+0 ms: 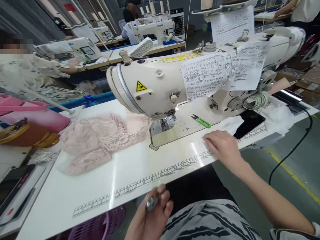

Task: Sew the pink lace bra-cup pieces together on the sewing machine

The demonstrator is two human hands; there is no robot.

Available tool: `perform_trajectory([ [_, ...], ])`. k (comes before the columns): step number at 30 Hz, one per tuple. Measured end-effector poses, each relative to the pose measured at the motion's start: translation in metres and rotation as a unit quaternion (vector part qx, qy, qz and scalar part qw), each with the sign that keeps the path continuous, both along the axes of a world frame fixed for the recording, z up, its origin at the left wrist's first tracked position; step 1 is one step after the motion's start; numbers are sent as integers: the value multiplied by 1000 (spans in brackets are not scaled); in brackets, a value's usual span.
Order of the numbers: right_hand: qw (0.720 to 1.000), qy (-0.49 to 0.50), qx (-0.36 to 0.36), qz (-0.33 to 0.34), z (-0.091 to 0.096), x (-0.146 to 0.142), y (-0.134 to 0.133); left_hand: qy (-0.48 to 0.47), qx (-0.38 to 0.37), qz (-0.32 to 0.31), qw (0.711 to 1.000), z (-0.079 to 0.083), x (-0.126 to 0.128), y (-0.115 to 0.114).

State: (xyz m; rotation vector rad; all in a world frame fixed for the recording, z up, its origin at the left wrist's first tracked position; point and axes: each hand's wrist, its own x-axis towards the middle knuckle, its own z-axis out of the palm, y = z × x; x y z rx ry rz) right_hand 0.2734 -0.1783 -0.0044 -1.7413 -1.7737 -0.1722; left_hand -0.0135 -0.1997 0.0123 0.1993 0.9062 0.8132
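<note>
My left hand [152,213] is below the table's front edge, above my lap, with its fingers curled around a small grey metal part [151,202]. My right hand [223,146] rests palm down on the white sewing table [105,190], fingers curled at the edge beside the printed ruler strip [160,175]. A white industrial sewing machine [160,83] stands behind it. Green thread snips [201,121] lie on the machine bed, just beyond my right hand. A pile of pale pink lace fabric [100,141] lies left of the needle plate [162,128].
Handwritten paper notes [220,71] hang on the machine arm. A pink bag [32,120] and a brown object sit at the left edge. A purple basket [100,226] is under the table. Another person works at the left; more sewing machines [152,28] stand behind.
</note>
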Motion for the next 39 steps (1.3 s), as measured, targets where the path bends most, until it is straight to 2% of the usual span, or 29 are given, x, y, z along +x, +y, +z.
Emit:
perform_trajectory([
  [3,994,35,22,99,3,-26,-10,54,106,-75,990,24,36,32],
  [6,991,62,53,109,3,-29,-24,159,269,-154,937,31,74,63],
  [9,992,74,69,74,-1,-11,-39,272,418,-210,841,25,113,86],
  [11,994,67,70,53,-6,5,-50,350,505,-242,751,16,134,95],
  [13,996,57,65,38,-10,18,-61,402,548,-270,682,10,146,101],
  [14,996,55,63,33,-11,23,-65,413,560,-275,663,8,148,102],
  [18,996,65,66,15,-10,31,-67,418,585,-241,652,12,141,105],
  [20,996,64,58,8,-7,29,-56,444,576,-254,638,13,133,105],
  [24,1000,15,-11,4,-2,22,-27,485,553,-305,605,5,121,104],
  [27,998,11,-59,0,0,21,-13,487,570,-284,598,-2,118,104],
  [30,996,35,-76,-21,-1,22,-9,485,572,-277,601,-3,118,104],
  [35,999,24,-31,-23,0,30,-11,497,572,-289,585,1,120,109],
  [39,994,67,13,-86,2,64,-22,527,556,-315,560,3,117,114],
])
